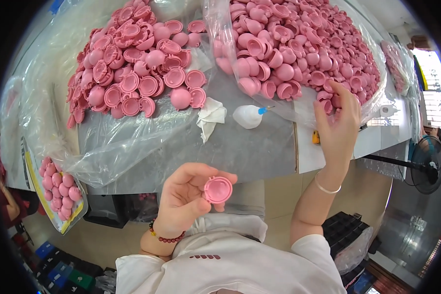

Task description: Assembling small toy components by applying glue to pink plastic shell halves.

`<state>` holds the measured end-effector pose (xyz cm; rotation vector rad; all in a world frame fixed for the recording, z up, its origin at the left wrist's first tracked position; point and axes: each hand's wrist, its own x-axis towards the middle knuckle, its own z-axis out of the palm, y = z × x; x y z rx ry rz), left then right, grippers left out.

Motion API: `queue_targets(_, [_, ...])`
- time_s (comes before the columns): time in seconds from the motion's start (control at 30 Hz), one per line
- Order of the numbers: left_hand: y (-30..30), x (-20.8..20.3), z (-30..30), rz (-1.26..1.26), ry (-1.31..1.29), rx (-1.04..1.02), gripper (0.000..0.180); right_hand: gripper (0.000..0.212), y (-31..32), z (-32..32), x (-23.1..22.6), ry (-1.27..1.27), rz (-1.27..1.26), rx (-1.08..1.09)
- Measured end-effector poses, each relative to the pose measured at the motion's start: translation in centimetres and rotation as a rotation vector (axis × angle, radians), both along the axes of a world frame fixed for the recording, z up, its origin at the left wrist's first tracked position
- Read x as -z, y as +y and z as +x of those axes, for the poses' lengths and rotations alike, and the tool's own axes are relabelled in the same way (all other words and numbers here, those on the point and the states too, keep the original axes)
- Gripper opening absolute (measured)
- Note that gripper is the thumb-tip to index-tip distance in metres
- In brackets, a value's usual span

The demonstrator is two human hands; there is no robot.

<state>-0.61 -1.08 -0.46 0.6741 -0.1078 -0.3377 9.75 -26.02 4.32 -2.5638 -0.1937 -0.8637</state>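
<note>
Heaps of pink shells are counted at two on the gray bench (220, 157): a left heap (127, 81) and a right heap (299, 54), each too crowded to be numbered. One pink shell (218, 189) is gripped between the thumb and fingers of the left hand (183, 193), its hollow turned up, off the bench's near edge. The right hand (342, 117) is extended to the near margin of the right heap, fingers parted; whether a piece is gripped there cannot be told. One white bottle (247, 117) with a blue tip and one white tissue (211, 119) are placed side by side. Open room is offered from these to the near edge; farther left, the gray surface is partly covered by clear plastic sheeting (105, 164).
</note>
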Motion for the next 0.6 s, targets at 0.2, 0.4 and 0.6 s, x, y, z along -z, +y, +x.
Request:
queue_targets(0.2, [-0.9, -0.9, 0.0, 0.064, 0.083, -0.072, 0.044, 0.024, -0.9, 1.2, 1.2, 0.124, -0.184, 0.144])
queue_targets(0.4, [-0.3, -0.5, 0.0, 0.086, 0.067, -0.122, 0.044, 0.024, -0.8, 0.2, 1.4, 0.056, 0.025, 0.016])
queue_targets(0.6, [0.6, -0.3, 0.1, 0.001, -0.025, -0.055, 0.040, 0.035, 3.3, -4.8, 1.3, 0.427, 0.584, -0.629])
